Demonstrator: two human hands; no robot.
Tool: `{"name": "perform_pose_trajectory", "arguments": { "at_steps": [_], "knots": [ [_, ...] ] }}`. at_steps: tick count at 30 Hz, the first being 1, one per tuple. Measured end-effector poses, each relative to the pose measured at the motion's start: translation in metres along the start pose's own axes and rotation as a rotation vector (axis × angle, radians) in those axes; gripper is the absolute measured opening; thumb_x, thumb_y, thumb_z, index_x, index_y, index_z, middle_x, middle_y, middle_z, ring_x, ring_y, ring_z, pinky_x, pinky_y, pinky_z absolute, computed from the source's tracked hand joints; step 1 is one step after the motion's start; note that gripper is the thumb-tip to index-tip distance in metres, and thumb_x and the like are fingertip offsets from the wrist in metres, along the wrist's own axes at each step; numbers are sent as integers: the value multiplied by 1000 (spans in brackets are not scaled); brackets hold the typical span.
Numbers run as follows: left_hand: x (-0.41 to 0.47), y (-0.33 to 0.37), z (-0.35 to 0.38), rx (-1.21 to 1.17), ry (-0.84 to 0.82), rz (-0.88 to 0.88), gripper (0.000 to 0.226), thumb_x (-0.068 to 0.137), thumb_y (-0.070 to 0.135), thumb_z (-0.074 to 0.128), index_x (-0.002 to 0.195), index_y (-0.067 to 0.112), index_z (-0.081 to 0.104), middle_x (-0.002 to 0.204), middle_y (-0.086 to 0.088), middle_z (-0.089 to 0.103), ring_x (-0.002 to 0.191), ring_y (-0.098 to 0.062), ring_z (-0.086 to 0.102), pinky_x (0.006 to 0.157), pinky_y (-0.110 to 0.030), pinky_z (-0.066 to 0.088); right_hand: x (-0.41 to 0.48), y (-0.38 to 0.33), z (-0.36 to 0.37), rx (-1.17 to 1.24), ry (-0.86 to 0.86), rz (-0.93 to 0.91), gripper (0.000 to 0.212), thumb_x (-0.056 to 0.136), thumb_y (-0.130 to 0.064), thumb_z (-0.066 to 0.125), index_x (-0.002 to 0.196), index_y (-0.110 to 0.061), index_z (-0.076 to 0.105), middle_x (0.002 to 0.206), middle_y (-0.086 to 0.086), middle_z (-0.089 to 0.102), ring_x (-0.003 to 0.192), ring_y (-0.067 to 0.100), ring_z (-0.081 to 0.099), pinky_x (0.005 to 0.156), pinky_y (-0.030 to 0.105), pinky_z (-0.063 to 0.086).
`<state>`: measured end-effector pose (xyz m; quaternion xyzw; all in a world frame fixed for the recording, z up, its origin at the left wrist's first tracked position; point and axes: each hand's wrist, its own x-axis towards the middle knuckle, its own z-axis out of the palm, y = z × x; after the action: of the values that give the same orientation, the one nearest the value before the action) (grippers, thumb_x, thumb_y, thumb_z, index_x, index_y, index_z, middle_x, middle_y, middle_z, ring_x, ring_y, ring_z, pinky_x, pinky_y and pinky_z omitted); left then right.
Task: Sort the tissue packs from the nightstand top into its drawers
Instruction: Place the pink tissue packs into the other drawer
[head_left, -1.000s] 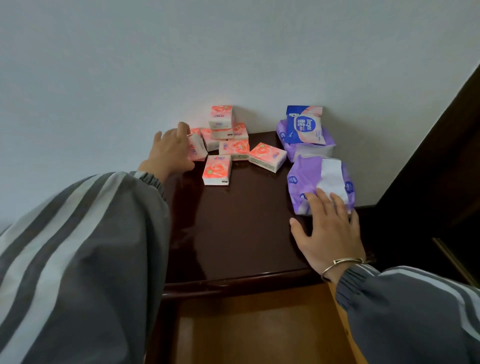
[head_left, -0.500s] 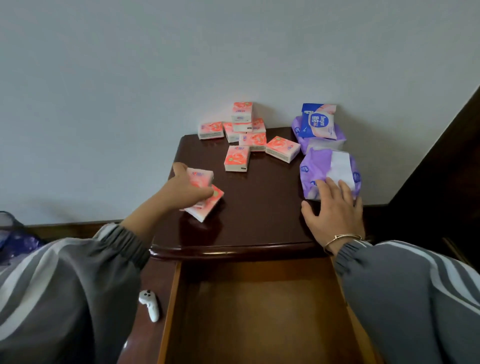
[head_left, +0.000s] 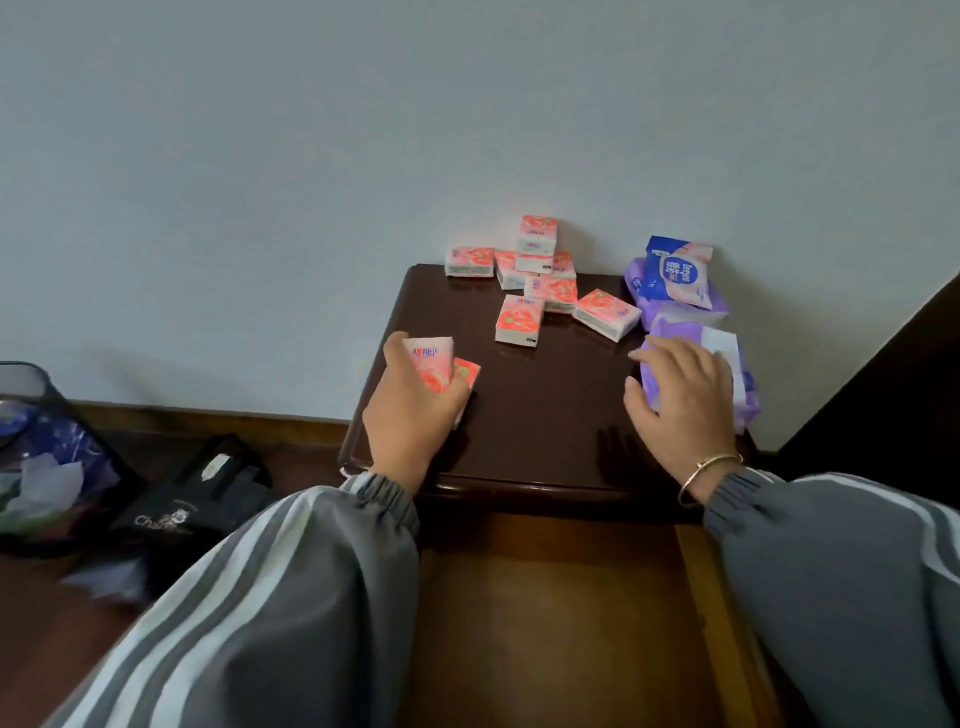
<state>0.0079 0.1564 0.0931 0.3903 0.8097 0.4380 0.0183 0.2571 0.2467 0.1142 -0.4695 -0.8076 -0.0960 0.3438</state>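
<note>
**Pink packs gripped at the nightstand's front left**

We see the left hand curled round two small, boxy pink tissue packs in glossy film, at the front left of the polished dark-wood nightstand top. The right hand lies with fingers spread on a soft, crinkled purple pack. More pink packs pile by the wall, beside a blue pack. A wooden drawer stands open below.

Grey jacket sleeves, pale stripes, elastic cuffs; thin gold bangle on right wrist.
</note>
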Motion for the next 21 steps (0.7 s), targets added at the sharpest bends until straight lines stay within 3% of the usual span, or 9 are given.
{"name": "perform_pose_trajectory", "arguments": {
  "at_steps": [4, 11, 16, 19, 21],
  "knots": [
    [0, -4, 1, -48, 16, 0, 72, 70, 62, 55, 129, 32, 26, 97, 13, 53, 88, -18, 62, 72, -29, 38, 62, -8, 26, -66, -164, -70, 24, 83, -17, 54, 104, -8, 61, 104, 14, 63, 96, 36, 56, 79, 43, 43],
    [-4, -5, 1, -77, 76, 6, 71, 71, 62, 53, 130, 33, 25, 106, 8, 61, 91, -18, 64, 72, -28, 39, 114, 5, 75, -181, -601, 280, 43, 84, -21, 56, 124, -8, 46, 120, 22, 56, 110, 41, 54, 89, 45, 45],
    [-4, -6, 2, -96, 97, -7, 72, 72, 64, 52, 130, 32, 24, 104, 7, 61, 87, -18, 63, 69, -29, 43, 113, 0, 82, -235, -477, 346, 53, 79, -25, 67, 122, -3, 45, 122, 25, 51, 112, 43, 50, 90, 45, 44],
    [-4, -6, 1, -115, 100, -23, 71, 72, 64, 52, 129, 32, 23, 102, 8, 61, 84, -16, 63, 68, -31, 45, 116, -9, 73, 5, -325, 494, 59, 78, -30, 68, 123, -3, 42, 124, 26, 46, 110, 45, 50, 87, 44, 44],
    [-4, -6, 1, -118, 102, -25, 70, 73, 63, 52, 129, 33, 23, 101, 9, 59, 81, -12, 59, 67, -29, 44, 119, -26, 68, 123, -246, 465, 58, 76, -38, 68, 118, -6, 44, 121, 23, 47, 107, 42, 51, 82, 42, 45]
  ]
}}
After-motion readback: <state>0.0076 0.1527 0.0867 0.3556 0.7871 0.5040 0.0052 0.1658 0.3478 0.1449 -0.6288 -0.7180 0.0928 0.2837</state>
